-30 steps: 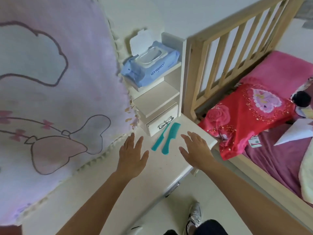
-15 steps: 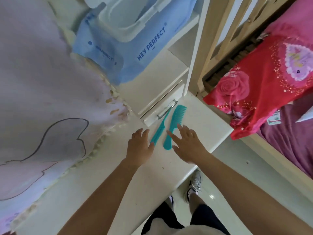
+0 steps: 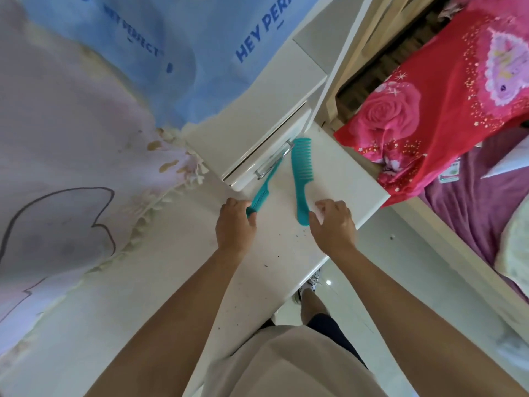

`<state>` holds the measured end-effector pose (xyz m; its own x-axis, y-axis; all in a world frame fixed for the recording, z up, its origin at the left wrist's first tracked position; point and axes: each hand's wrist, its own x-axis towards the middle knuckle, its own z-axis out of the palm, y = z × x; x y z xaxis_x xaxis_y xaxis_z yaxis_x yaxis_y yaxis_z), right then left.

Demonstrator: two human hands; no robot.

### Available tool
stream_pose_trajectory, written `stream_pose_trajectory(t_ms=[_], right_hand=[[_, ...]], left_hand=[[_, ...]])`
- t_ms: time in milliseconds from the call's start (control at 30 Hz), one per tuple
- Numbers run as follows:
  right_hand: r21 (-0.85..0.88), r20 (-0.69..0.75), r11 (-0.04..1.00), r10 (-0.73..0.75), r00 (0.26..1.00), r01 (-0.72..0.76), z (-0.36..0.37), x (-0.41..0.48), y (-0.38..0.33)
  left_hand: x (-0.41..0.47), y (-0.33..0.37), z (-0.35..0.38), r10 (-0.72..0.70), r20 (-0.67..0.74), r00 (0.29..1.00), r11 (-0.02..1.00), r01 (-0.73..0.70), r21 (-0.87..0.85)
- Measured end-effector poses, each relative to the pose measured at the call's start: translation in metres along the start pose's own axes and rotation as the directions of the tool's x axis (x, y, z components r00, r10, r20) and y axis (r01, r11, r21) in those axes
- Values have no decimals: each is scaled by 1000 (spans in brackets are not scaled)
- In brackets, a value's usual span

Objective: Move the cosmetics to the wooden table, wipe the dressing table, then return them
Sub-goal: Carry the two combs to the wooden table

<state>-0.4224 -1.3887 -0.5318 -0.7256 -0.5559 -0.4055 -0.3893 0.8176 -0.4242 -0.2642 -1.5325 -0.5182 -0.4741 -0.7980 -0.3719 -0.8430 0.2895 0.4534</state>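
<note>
– Teal combs, two of them: where do they sit?
– Both are on the white dressing table (image 3: pixel 257 285), in front of its small drawer. The narrow comb (image 3: pixel 267 183) has its far tip at the drawer handle (image 3: pixel 287 146). The wide-toothed comb (image 3: pixel 300 173) lies flat just to its right.
– And my hands?
– Your left hand (image 3: pixel 234 224) is palm down, fingers curled round the narrow comb's near end. Your right hand (image 3: pixel 333 224) is at the wide-toothed comb's handle end, fingers half bent, thumb spread toward it. I cannot tell whether it touches. Both your forearms reach out over the table's front edge.
</note>
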Motion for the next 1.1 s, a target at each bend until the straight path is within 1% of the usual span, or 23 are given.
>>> stream_pose_trajectory(t_ms=[67, 133, 200, 300, 400, 500, 633, 700, 767, 867, 933, 1000, 1067, 1100], right_hand=[[-22, 4, 999, 45, 999, -45, 4, 6, -14], [-94, 3, 995, 39, 999, -38, 7, 10, -26], [-124, 20, 992, 25, 999, -23, 9, 13, -34], [-58, 113, 996, 79, 990, -73, 9, 19, -38], [1, 208, 992, 120, 971, -123, 2, 20, -33], [-65, 277, 996, 73, 958, -57, -11, 12, -21], [-30, 293, 1000, 16, 956, -7, -33, -2, -6], [-4, 290, 1000, -27, 957, 29, -41, -7, -3], [21, 295, 997, -82, 952, 79, -47, -10, -5], [77, 299, 973, -231, 926, 218, -51, -15, -11], [122, 306, 931, -365, 879, 344, -50, -21, -16], [170, 324, 879, -476, 817, 445, -49, -30, -25], [200, 358, 829, -558, 748, 523, -45, -46, -37], [222, 378, 805, -591, 713, 550, -43, -56, -44]], left_hand=[[4, -1, 0, -21, 7, 1000, 999, 22, -41], [4, -3, 0, -47, 12, 999, 997, 47, -61], [2, -6, 1, -70, 8, 998, 996, 71, -59], [-3, -11, 2, -117, 6, 993, 990, 117, -76], [-14, -15, 2, -167, 15, 986, 976, 167, -141], [-30, -14, 1, -169, 49, 984, 968, 175, -182], [-55, 3, -11, -98, 32, 995, 967, 102, -235], [-69, 16, -21, -87, 6, 996, 959, 85, -271], [-84, 26, -30, -124, -50, 991, 943, 103, -315], [-114, 36, -39, -224, -202, 953, 907, 128, -402], [-138, 35, -39, -287, -294, 912, 888, 138, -439], [-166, 33, -40, -346, -349, 871, 877, 168, -450], [-198, 27, -41, -407, -396, 823, 858, 196, -474], [-215, 24, -42, -437, -435, 787, 848, 200, -490]])
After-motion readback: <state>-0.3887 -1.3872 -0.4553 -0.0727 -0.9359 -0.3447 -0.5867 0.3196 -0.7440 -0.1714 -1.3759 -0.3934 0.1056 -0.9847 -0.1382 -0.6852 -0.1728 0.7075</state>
